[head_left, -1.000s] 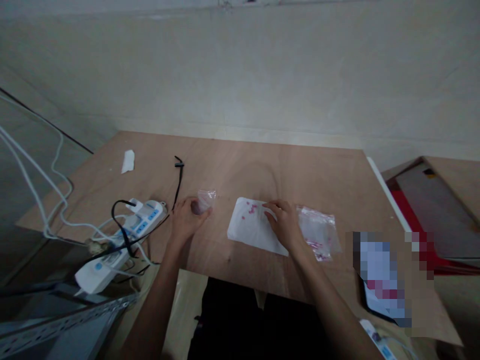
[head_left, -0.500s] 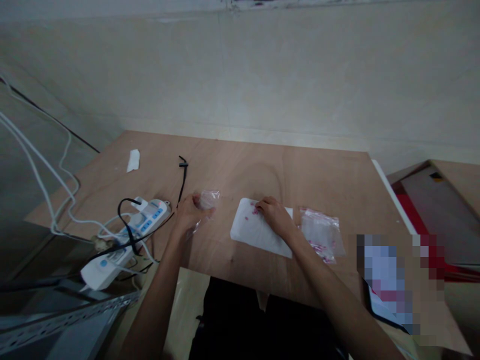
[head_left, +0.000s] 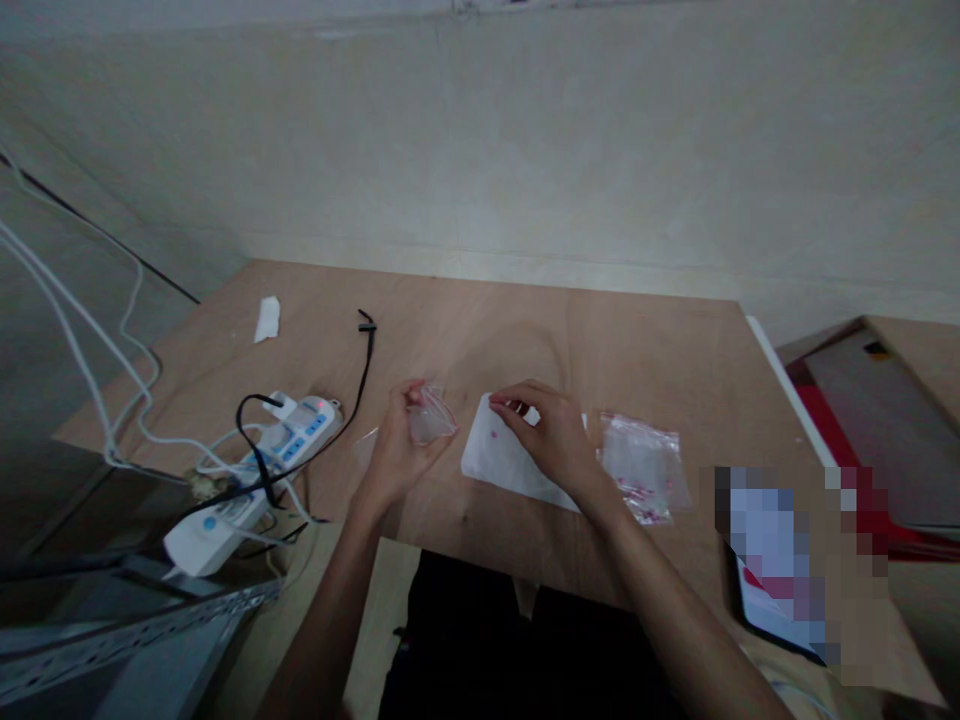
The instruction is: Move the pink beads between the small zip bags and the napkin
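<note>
My left hand (head_left: pixel 401 440) grips a small clear plastic bag (head_left: pixel 433 418) between thumb and fingers; its mouth looks parted and faces right. Over a white sheet (head_left: pixel 491 468) with rounded corners hovers my right hand (head_left: pixel 544 430), thumb and fingertips brought together in a pinch. Whatever sits in that pinch is too small to make out. One tiny pink-red piece (head_left: pixel 493 435) lies on the sheet, just below the fingertips; the hand hides part of the sheet. To its right, several clear plastic bags (head_left: pixel 641 460) lie in a pile, with pink-red marks or bits along their lower edge.
A white power strip (head_left: pixel 307 430) with plugs and tangled cables occupies the table's left side. Behind it lie a black cable tie or cord (head_left: pixel 369 345) and a white scrap (head_left: pixel 268 319). A phone (head_left: pixel 780 620), partly pixelated, rests at the right front.
My left hand has shifted right and lifted the bag, whose mouth now shows wider. My right hand has drawn its fingertips left into a pinch; fewer pink-red pieces show on the sheet.
</note>
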The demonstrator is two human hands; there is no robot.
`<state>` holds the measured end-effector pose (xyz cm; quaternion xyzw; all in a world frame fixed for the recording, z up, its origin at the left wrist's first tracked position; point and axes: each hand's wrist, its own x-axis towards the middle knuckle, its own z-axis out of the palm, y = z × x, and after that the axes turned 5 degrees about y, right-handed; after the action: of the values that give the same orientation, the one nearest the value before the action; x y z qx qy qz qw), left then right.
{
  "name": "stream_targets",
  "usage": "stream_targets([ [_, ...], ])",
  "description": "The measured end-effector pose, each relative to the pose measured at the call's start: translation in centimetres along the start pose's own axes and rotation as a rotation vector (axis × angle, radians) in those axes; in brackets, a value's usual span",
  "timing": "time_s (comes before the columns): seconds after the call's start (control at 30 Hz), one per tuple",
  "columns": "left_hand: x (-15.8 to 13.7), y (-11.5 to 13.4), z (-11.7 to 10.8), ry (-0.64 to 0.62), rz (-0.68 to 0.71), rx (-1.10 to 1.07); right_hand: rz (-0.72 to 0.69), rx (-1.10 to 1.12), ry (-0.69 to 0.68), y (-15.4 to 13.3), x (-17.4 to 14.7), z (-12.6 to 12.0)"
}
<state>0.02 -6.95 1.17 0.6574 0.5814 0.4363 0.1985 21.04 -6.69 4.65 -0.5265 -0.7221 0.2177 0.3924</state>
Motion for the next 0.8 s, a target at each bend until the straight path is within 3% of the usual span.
stream_targets([
  [0.1, -0.9, 2.4, 1.8, -0.019, 0.037, -0.113, -0.047, 0.129, -0.024, -2.2, 0.1, -0.2],
  [0.2, -1.7, 4.0, 3.6, -0.033, 0.042, -0.232, -0.041, 0.080, -0.096, -2.9, 0.0, -0.4],
  [0.43, -2.9, 5.0, 6.0, -0.007, 0.031, -0.326, 0.040, -0.015, -0.163, -2.8, -0.5, -2.5],
  [0.6, -3.7, 6.1, 6.9, -0.081, -0.026, -0.363, 0.027, 0.008, -0.276, -3.0, -1.2, -4.0],
  [0.8, -5.8, 8.7, 9.2, -0.043, -0.069, -0.361, 0.147, 0.018, -0.269, -1.5, -4.0, -5.7],
])
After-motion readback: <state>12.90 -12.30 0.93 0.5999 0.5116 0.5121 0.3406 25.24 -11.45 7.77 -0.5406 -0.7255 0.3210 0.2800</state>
